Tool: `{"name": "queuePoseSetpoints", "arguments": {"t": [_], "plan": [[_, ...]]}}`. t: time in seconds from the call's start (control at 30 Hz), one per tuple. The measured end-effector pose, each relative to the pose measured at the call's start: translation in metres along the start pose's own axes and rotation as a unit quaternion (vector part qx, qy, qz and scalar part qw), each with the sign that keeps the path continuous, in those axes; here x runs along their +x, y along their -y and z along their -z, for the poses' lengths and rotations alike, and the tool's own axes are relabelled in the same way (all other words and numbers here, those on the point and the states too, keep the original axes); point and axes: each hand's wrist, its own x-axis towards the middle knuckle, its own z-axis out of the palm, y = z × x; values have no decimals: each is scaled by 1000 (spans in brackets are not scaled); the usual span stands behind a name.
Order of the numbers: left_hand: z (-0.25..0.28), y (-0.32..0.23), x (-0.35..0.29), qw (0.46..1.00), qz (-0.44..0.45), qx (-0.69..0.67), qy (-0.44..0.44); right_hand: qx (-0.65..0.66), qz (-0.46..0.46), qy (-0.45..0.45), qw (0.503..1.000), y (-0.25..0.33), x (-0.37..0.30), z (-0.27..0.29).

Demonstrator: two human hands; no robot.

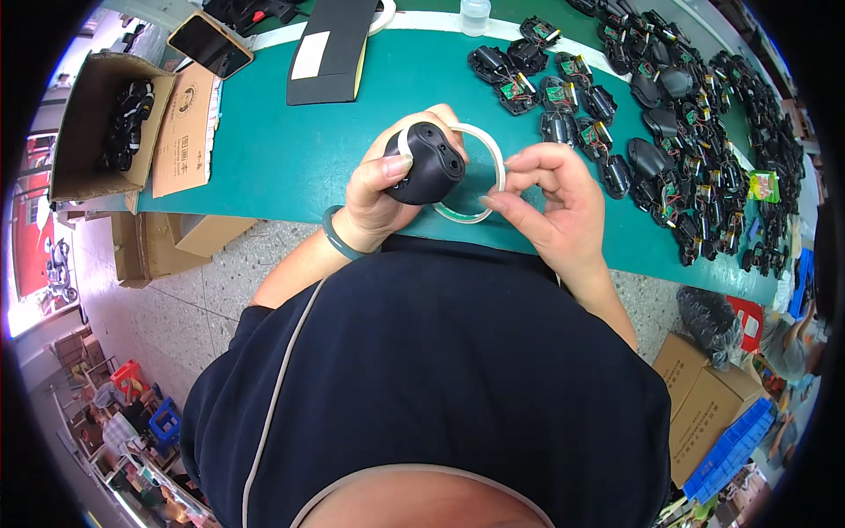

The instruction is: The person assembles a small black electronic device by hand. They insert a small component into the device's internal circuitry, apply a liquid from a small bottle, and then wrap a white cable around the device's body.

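Note:
My left hand point(371, 192) is closed around a black rounded plastic housing point(422, 180) with small round holes on its end face. A white strip point(404, 143) lies across the housing beside my left thumb. Just right of it, a narrow white ring point(493, 148), which looks like a roll of tape, stands out behind the housing. The thumb and fingers of my right hand point(563, 207) pinch that ring's right edge. Both hands are above the near edge of the green table point(264, 158). The housing partly hides the ring's left side.
Several opened black housings with circuit boards point(563, 92) cover the table's right side. A phone point(211, 44), a cardboard box point(75, 132) of black parts and a cardboard sheet point(185, 132) are at left. Beyond my hands lie a black folder point(330, 53) and a clear bottle point(474, 16).

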Motion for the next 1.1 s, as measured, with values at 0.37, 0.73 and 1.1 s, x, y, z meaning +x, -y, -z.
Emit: {"name": "queuePoseSetpoints", "arguments": {"t": [0.37, 0.73, 1.1], "plan": [[0, 1, 0, 1000, 5, -10, -2, 31, 28, -41, 998, -6, 3, -1], [1, 2, -2, 1000, 14, 0, -17, -59, 25, 25, 998, -8, 4, 1], [0, -7, 1, 999, -11, 48, -19, -87, 75, -69, 991, -3, 9, 1]]}}
